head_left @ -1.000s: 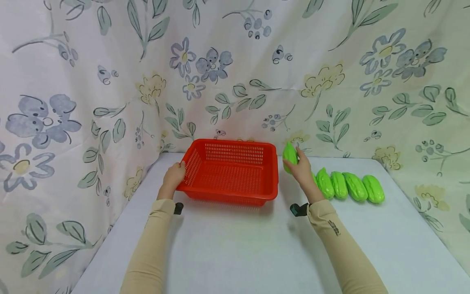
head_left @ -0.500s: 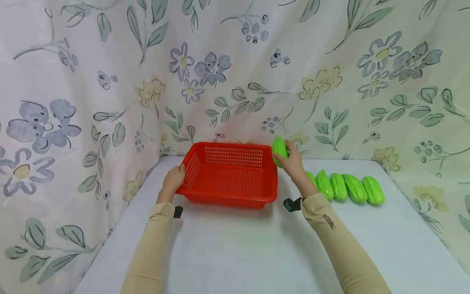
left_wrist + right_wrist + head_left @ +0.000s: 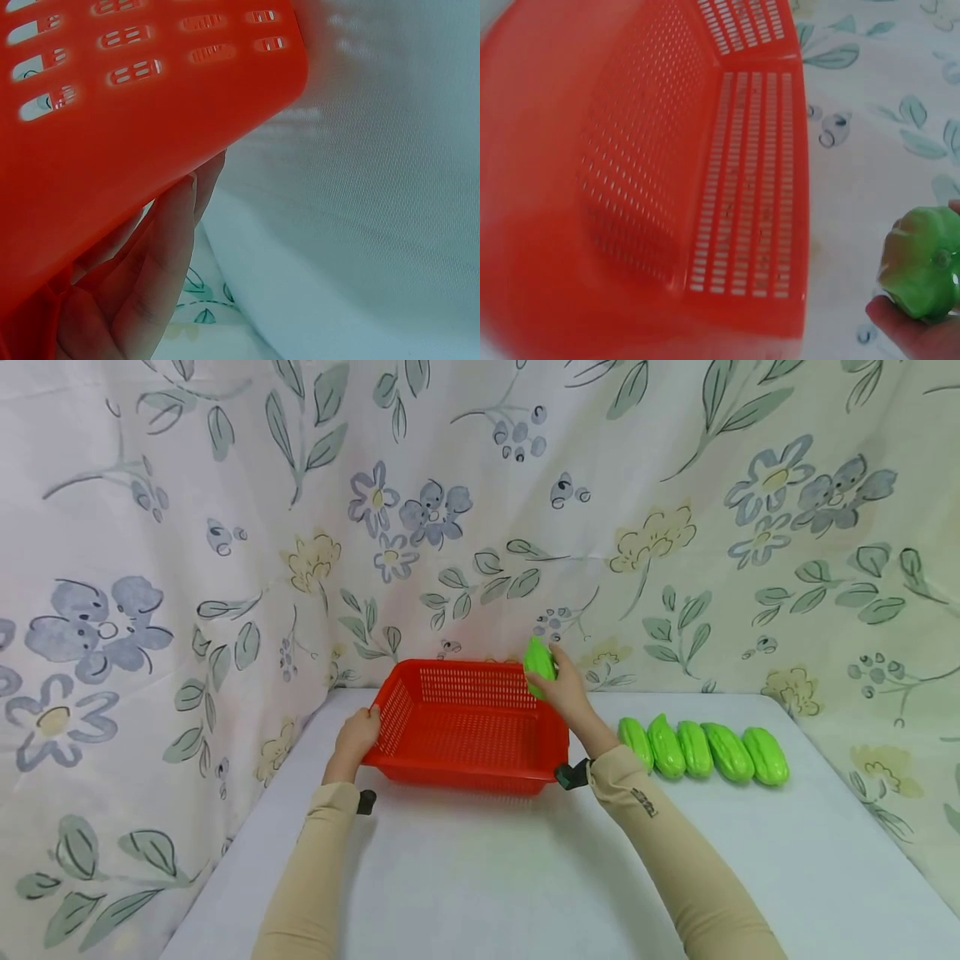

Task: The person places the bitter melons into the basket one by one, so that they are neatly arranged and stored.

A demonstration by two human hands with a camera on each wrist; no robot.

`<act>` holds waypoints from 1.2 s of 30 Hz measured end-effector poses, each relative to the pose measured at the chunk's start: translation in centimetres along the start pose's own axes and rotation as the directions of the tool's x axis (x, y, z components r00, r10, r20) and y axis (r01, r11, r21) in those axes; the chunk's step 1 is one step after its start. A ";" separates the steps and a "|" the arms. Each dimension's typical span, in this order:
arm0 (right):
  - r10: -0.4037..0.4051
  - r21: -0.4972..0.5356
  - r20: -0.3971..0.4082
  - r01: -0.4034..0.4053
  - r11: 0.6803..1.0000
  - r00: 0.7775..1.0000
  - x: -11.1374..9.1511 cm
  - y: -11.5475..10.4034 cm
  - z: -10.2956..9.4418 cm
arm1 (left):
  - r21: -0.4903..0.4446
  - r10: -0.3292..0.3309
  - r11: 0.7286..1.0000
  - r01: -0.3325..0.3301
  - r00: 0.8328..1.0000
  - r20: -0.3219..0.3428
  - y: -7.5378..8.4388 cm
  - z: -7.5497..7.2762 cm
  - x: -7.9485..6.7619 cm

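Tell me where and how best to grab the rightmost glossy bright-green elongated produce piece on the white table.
Probably across its middle, from above and right: the rightmost piece lies on its side, with the white table showing on its right and another green piece close on its left.

The basket (image 3: 465, 774) is occupying the far middle of the table (image 3: 465, 877), with the cloth (image 3: 525, 543) hanging behind and along the left. Five vegetables (image 3: 696, 750) are lying in a side-by-side row on the table, right of the basket. The left hand (image 3: 357, 735) is gripping the basket's left rim. The right hand (image 3: 567, 689) is holding another vegetable (image 3: 538, 662) near the far rim, toward the right corner, apart from it.
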State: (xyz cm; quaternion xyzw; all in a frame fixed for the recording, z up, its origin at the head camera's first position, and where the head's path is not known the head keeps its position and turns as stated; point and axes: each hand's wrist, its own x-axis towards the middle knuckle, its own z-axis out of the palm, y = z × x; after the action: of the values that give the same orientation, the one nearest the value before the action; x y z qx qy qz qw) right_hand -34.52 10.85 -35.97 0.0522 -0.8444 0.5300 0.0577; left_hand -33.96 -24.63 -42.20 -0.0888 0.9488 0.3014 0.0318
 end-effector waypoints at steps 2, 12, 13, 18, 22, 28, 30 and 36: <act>0.001 0.013 0.009 -0.001 1.000 1.000 0.2 -0.4 0.5 | -0.005 -0.003 1.000 0.003 1.000 0.001 -0.1 0.0 0.0; 0.011 0.002 0.039 -0.011 1.000 0.999 0.6 -1.9 3.4 | -0.001 -0.006 1.000 0.006 1.000 -0.002 -0.2 0.2 0.0; 0.012 0.008 0.046 -0.012 1.000 0.999 0.6 -2.0 3.7 | -0.004 -0.009 1.000 0.009 1.000 -0.002 -0.2 0.3 -0.1; 0.015 0.023 0.059 -0.016 1.000 0.998 0.8 -2.7 5.2 | -0.011 -0.012 1.000 0.011 1.000 -0.005 -0.1 0.2 -0.2; 0.007 0.005 0.046 -0.007 1.000 0.999 1.3 -3.1 6.3 | -0.006 -0.006 1.000 0.006 1.000 -0.017 0.0 0.1 -0.2; 0.013 0.043 0.071 -0.016 0.999 0.997 1.6 -3.8 7.5 | -0.012 0.002 1.000 -0.002 1.000 -0.031 -0.1 -0.1 -0.2; 0.014 0.053 0.074 -0.018 0.998 0.997 1.6 -4.0 7.8 | -0.013 0.006 1.000 -0.006 0.999 -0.033 -0.1 0.0 -0.2; 0.016 0.096 0.111 -0.026 0.995 0.994 1.5 -4.4 9.0 | -0.017 -0.001 1.000 0.000 1.000 -0.030 -0.2 0.1 -0.2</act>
State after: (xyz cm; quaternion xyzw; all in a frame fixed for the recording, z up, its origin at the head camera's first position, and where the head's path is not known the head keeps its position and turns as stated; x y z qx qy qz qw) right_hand -35.73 0.81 -35.65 0.0751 -0.8201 0.5673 0.0030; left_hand -33.76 -24.68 -42.38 -0.0938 0.9466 0.3081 0.0168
